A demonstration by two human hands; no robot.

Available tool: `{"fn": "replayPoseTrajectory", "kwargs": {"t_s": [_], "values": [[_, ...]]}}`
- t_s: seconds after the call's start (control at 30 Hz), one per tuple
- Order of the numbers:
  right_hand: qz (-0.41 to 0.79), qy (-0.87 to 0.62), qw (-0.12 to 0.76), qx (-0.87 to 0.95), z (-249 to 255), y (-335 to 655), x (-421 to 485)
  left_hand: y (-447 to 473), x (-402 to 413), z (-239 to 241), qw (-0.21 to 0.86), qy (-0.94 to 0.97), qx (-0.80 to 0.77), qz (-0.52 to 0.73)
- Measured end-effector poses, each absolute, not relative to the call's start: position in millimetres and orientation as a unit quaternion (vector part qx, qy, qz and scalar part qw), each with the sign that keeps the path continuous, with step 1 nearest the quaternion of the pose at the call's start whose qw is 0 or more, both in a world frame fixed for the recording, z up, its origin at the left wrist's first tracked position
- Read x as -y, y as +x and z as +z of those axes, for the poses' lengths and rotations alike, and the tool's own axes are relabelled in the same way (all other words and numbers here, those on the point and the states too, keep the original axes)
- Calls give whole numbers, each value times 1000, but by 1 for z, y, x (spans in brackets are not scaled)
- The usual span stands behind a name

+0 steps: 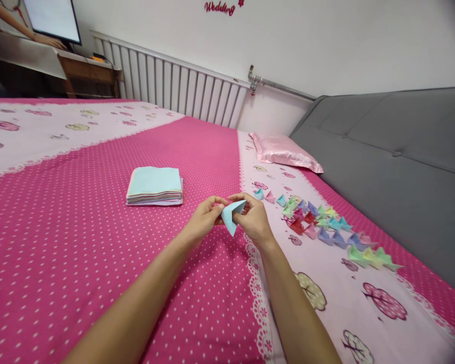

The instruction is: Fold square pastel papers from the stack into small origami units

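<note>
A light blue folded paper [233, 216], pointed at its ends, is held up over the bed between my two hands. My left hand [206, 216] pinches its left side with thumb and fingers. On the other side, my right hand [253, 217] grips it, with some fingertips hidden behind the paper. To the left lies a stack of coloured square paper [155, 181] with a light blue sheet on top. Several small folded paper boats [326, 235] in blue, pink, green, red, purple and yellow stand in rows on the right.
The pink dotted bedspread [79, 242] spreads under everything. A pink pillow [282, 150] lies by the grey headboard [394, 136]. A white radiator [170, 76] runs along the wall. At the far left, another person's arm [26, 30] rests on a desk near a monitor [53, 19].
</note>
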State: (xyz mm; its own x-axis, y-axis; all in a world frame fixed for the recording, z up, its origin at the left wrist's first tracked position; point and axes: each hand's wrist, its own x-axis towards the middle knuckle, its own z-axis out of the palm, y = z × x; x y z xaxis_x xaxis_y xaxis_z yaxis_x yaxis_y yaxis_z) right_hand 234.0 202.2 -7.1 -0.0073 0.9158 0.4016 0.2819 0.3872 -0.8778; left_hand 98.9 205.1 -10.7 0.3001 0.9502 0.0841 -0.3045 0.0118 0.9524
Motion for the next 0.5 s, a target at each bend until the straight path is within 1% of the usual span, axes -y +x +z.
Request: {"fn": "replayPoseTrajectory", "kwargs": {"t_s": [0.23, 0.37, 0.5], "values": [[221, -487, 540, 650, -3, 230, -198, 99, -202, -7, 655, 497, -276, 498], [185, -491, 540, 658, -1, 230, -196, 99, -199, -2, 612, 572, -256, 482], [161, -488, 535, 670, -1, 228, -196, 99, -202, -6, 564, 615, -285, 471]]}}
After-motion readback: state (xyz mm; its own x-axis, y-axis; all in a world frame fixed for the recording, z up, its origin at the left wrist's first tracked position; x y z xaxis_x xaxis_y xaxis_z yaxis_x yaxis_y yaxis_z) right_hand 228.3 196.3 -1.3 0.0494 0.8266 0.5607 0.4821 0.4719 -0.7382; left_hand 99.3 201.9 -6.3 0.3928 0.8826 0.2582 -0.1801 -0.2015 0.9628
